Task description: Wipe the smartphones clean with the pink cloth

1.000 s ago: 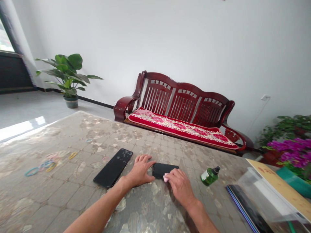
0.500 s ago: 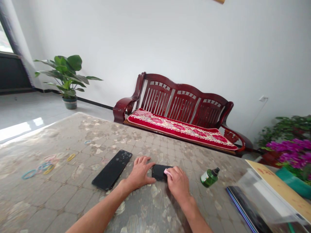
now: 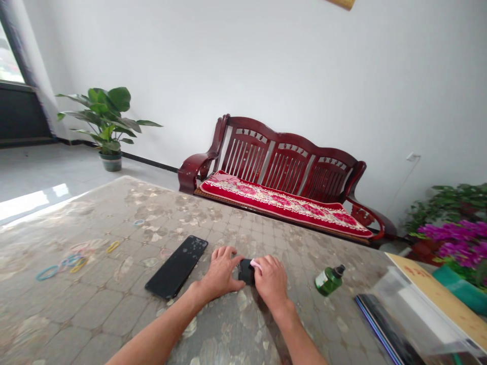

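The small device (image 3: 246,272) is black, the cloth (image 3: 255,263) seemingly pink, the bottle (image 3: 327,280) green.

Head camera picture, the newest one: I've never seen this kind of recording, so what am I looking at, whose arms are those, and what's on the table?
There is no machine here. The camera sits on a person's head and looks forward and down, so the two bare arms coming in from the bottom are that person's own. The left hand lies flat on the table, thumb against a small black device. The right hand presses a pink cloth onto that device and covers most of it. Left of the hands lies a larger black phone, and farther left some rubber bands. To the right a green bottle lies on its side. Behind the table stand a bench, a plant and purple flowers.
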